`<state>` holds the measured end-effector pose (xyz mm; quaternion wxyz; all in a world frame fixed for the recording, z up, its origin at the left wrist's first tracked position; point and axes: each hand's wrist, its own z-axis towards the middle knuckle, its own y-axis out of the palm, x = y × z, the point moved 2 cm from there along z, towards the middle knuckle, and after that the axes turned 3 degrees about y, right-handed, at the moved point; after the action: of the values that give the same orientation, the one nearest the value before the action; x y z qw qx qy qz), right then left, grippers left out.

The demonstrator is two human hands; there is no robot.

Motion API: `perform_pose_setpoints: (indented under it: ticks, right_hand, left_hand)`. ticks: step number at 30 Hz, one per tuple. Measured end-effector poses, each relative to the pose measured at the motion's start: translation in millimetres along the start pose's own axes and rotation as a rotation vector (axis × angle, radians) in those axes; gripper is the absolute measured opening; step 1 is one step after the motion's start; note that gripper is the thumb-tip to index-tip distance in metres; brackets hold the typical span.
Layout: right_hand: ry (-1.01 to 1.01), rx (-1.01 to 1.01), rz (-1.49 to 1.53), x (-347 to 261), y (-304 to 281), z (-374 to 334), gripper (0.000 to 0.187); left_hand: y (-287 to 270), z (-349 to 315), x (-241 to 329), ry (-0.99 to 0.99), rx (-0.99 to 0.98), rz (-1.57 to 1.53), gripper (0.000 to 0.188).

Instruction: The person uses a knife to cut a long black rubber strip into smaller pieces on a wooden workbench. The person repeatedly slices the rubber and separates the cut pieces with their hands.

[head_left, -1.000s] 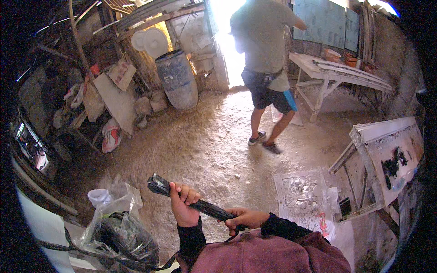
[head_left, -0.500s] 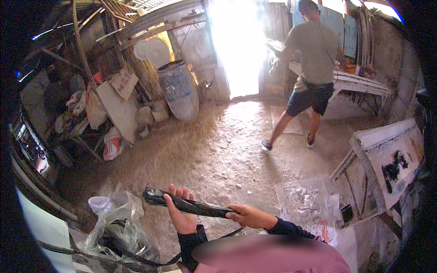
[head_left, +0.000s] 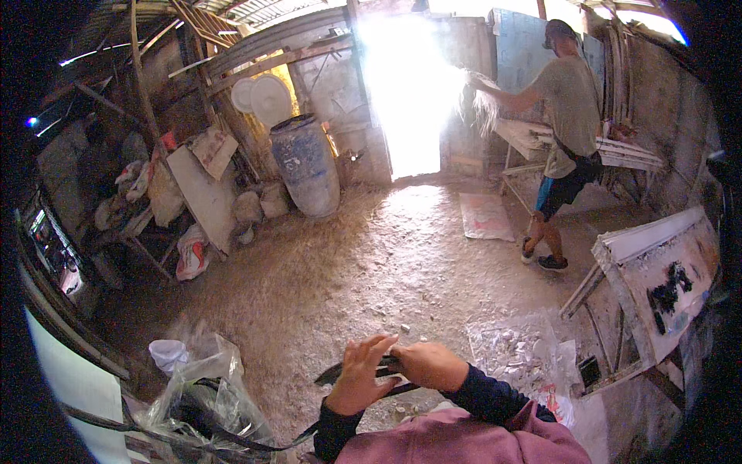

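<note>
Fingers (head_left: 408, 357) around black strip (head_left: 330, 376), crosswise, left end lower

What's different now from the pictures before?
The left hand moved right, close to the right hand, and less of the black bundle sticks out to the left. The other person moved right, beside the long bench. The right hand still grips the bundle; the blue barrel and clear plastic bag stayed put.
</note>
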<state>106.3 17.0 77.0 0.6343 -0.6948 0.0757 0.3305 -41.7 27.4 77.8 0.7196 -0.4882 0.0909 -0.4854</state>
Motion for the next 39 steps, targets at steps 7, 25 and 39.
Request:
perform_pose_setpoints:
  ticks: [7, 25, 39]
  right_hand:
    - [-0.054, -0.111, 0.083, -20, -23, -8, 0.024]
    - [-0.015, -0.179, 1.485, 14, -9, -36, 0.018]
    - [0.019, -0.116, 1.684, 1, -1, -41, 0.018]
  left_hand:
    - [38, -14, -16, -0.243, -0.243, -0.466, 0.054]
    - [18, -9, -11, -0.521, 0.129, -0.861, 0.024]
    - [25, -24, -6, -0.624, -0.283, -0.848, 0.028]
